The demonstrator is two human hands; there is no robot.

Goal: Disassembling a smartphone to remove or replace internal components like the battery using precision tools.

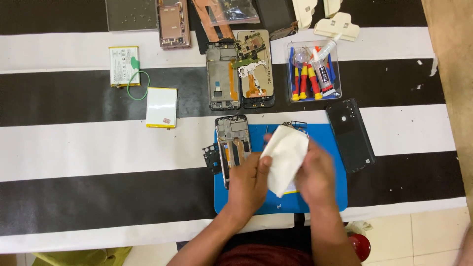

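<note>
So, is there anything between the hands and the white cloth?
No, nothing visible. Both the left hand and the right hand are directly on the white cloth, holding it over the blue mat. The opened phone frame lies just to the left of the cloth, beside the left hand, not between.

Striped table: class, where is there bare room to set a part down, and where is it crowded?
Bare: the stripes left of the blue mat, below the white battery; also right of the black back cover. Crowded: the far edge, with opened phone frames and tool tray, and the mat, where both hands hold a white cloth.
</note>
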